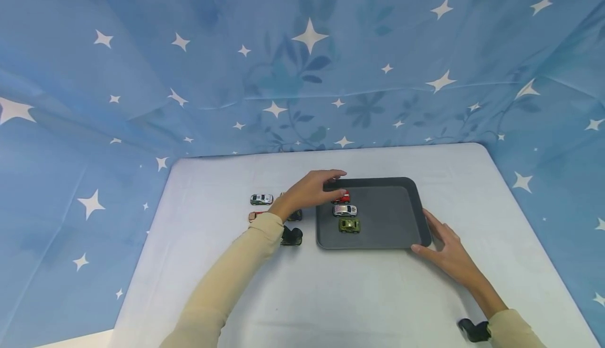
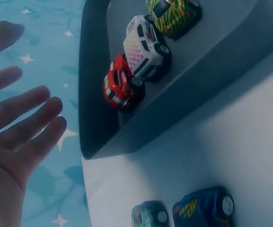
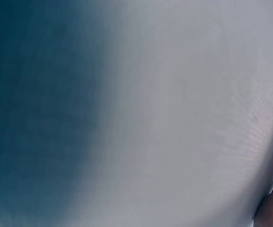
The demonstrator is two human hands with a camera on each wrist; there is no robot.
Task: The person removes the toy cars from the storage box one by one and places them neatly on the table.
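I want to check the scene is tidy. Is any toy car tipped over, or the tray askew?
Nothing stands out. The red car, silver car and green car stand on their wheels in a column inside the grey tray, which lies flat on the table. The right hand rests at its corner.

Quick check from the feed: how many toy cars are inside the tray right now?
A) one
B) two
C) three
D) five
C: the tray holds a red car, a white car and a green car in a row; the other cars sit on the table outside it.
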